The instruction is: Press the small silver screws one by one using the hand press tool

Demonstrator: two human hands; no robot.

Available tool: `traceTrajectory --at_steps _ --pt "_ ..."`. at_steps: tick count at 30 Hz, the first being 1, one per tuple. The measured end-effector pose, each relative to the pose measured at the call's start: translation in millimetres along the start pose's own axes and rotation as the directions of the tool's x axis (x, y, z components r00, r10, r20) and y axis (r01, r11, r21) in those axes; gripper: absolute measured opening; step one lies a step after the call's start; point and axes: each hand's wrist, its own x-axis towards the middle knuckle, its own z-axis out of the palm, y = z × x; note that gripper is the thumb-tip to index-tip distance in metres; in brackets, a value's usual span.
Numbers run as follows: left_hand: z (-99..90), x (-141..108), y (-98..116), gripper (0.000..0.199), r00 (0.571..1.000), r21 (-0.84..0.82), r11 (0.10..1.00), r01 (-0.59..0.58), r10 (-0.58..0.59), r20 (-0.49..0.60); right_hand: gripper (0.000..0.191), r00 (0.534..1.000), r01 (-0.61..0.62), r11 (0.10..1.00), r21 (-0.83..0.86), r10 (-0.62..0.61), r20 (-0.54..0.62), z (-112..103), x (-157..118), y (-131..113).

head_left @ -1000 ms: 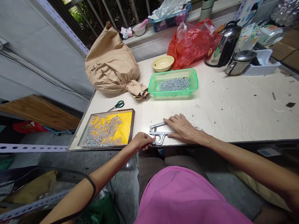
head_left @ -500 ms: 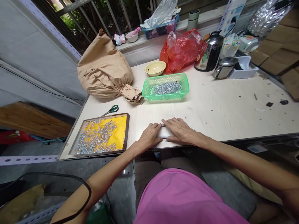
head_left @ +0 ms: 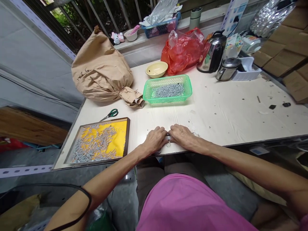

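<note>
left hand [head_left: 155, 140] and right hand [head_left: 183, 137] clenched on metal tool [head_left: 168, 137], right of yellow-lined tray [head_left: 127, 136] | risk: pinching | cause: squeezing with grips so close

Room beyond right hand [head_left: 182, 137] (scraps [head_left: 272, 107]), green basket [head_left: 168, 100] ahead

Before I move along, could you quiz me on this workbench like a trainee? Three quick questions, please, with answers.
1. Multiple choice: What are the person's left-hand grip and right-hand grip on?
a) the cream bowl
b) a metal tool, mostly hidden
c) the kettle

2. True or false: The green basket is empty.

3. Short answer: What lies just beyond the far edge of the yellow-lined tray?

Key:
1. b
2. False; it holds many small metal pieces.
3. The scissors.
</note>
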Motion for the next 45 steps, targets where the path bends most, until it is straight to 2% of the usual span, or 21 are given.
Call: traceTrajectory --at_steps 8,10,13,16,20,26,28,29,32,34,37,45 --pt "5.5 -2.4 5.3 0.028 0.995 -0.001 0.997 0.080 -0.080 -0.057 0.024 0.994 0.007 0.999 0.038 -0.003 -0.112 9.7 -2.3 4.7" --pt "10.2 -8.1 9.9 0.033 0.983 -0.009 0.990 0.142 -0.142 -0.114 0.028 0.990 0.037 0.998 0.044 -0.031 -0.139 7.7 -2.0 10.5" --pt "24.2 -21.6 24.9 0.040 0.950 -0.067 0.979 0.195 -0.205 -0.234 0.043 0.977 0.156 0.984 0.091 -0.140 -0.162 6.4 -0.8 24.0" --pt "40.8 -34.7 47.8 0.040 0.928 -0.141 0.984 0.112 -0.155 -0.339 0.037 0.964 0.195 0.969 0.152 -0.161 -0.211 8.7 2.4 33.3" --pt "53.8 -41.5 73.2 0.044 0.915 -0.250 0.968 0.001 -0.102 -0.391 0.023 0.973 0.110 0.990 0.085 -0.090 -0.212 10.5 16.5 33.3" --pt "61.2 -40.0 76.0 0.035 0.892 -0.326 0.945 0.007 -0.153 -0.425 0.018 0.973 0.013 1.000 -0.006 -0.014 -0.229 -4.4 48.9 21.4" --pt "63.9 -39.9 73.7 0.036 0.886 -0.331 0.944 -0.013 -0.142 -0.441 0.019 0.978 0.097 0.993 -0.063 -0.107 -0.180 -10.6 52.7 4.7" --pt "65.2 -40.0 72.8 0.037 0.884 -0.335 0.942 -0.027 -0.134 -0.448 0.019 0.970 0.182 0.980 -0.078 -0.192 -0.147 -12.9 53.3 -6.2" --pt "68.8 -40.5 70.9 0.040 0.884 -0.356 0.933 -0.045 -0.129 -0.449 0.017 0.911 0.406 0.910 -0.086 -0.411 -0.046 -15.4 53.6 -39.1" --pt "71.1 -40.7 70.3 0.040 0.893 -0.374 0.927 -0.040 -0.135 -0.429 0.016 0.893 0.446 0.890 -0.096 -0.450 -0.016 -13.8 54.9 -53.7" --pt "75.7 -38.9 71.2 0.041 0.905 -0.397 0.917 -0.041 -0.134 -0.404 0.016 0.874 0.485 0.867 -0.116 -0.485 0.025 -9.4 57.7 -61.4" --pt "86.1 -19.1 87.7 0.054 0.923 -0.449 0.893 -0.023 -0.153 -0.353 0.011 0.738 0.664 0.674 -0.325 -0.661 0.135 -2.6 50.4 -68.0"
